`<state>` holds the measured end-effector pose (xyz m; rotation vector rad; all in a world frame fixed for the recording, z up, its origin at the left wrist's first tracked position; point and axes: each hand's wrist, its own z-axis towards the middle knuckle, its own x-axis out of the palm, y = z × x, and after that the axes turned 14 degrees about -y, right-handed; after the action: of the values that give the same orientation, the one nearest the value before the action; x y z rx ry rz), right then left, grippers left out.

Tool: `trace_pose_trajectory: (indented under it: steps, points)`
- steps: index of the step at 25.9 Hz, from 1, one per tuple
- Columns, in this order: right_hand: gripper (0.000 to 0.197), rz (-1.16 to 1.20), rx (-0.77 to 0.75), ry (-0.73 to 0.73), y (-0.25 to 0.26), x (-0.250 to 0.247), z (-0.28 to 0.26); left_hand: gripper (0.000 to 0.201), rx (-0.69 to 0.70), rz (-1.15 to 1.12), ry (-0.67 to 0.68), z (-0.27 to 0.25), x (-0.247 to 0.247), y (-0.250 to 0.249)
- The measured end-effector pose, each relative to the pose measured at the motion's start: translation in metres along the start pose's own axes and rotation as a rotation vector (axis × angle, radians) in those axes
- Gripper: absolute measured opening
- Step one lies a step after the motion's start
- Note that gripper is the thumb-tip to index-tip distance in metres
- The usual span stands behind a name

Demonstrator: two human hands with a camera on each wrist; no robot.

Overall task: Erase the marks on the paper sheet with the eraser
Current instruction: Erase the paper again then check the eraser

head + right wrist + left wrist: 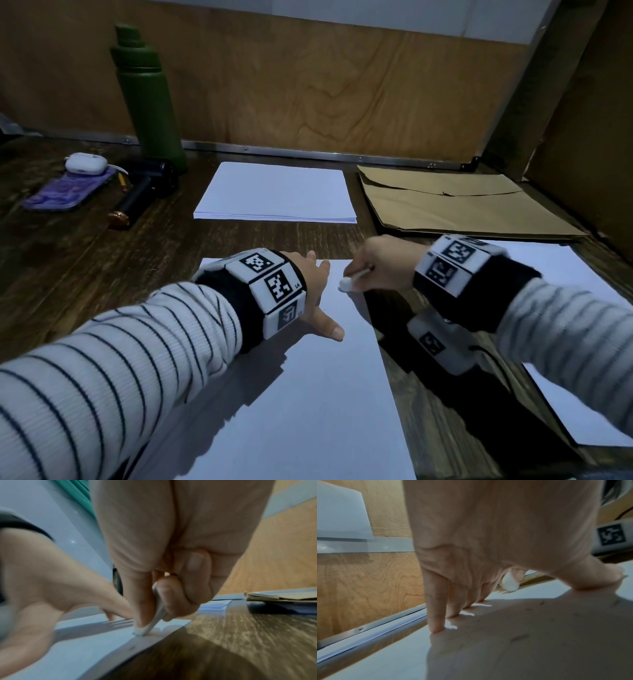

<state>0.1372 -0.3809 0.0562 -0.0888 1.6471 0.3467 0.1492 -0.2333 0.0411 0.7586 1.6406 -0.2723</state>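
A white paper sheet [308, 394] lies on the dark wooden table in front of me. My left hand [317, 294] lies flat on its upper left part, fingers spread, fingertips [437, 627] pressing the sheet [522, 642]. My right hand [380, 265] pinches a small white eraser [345, 284] and holds its lower end on the sheet's upper right corner. In the right wrist view the eraser [154, 619] sits between thumb and forefinger, touching the paper [85, 649] near its edge. The eraser [509, 582] also shows past the left palm. Faint specks lie on the sheet.
A stack of white paper [277, 193] lies behind the sheet, a brown envelope [455, 205] to its right, another white sheet [561, 342] under my right arm. At the back left stand a green bottle [147, 99], a white earbud case [85, 162], a purple phone [65, 192] and a black tool [140, 195].
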Motion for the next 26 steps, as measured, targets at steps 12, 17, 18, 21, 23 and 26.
trace_pose_trajectory:
  steps: [12,17,18,21,23,26]
  points:
    - [0.022,0.322,0.309,-0.065,-0.017,-0.008,-0.026,0.107,0.048,-0.136,0.091,-0.005,-0.013,0.024]
    - [0.025,0.189,0.181,-0.126,0.005,-0.001,0.012,0.115,0.035,-0.124,0.075,-0.001,-0.004,0.029]
    - [0.029,0.132,0.142,-0.136,0.009,0.001,0.015,0.117,0.041,-0.110,0.068,0.000,-0.001,0.029]
    - [0.028,0.062,-0.066,-0.001,0.014,0.006,0.000,0.120,0.057,-0.080,0.041,0.004,0.005,0.030]
    - [0.027,0.114,-0.126,0.163,0.019,0.004,-0.018,0.120,0.055,-0.078,0.044,0.005,0.006,0.030]
    - [0.030,0.056,-0.081,0.054,0.014,0.000,-0.001,0.119,0.063,-0.084,0.047,0.003,0.003,0.030]
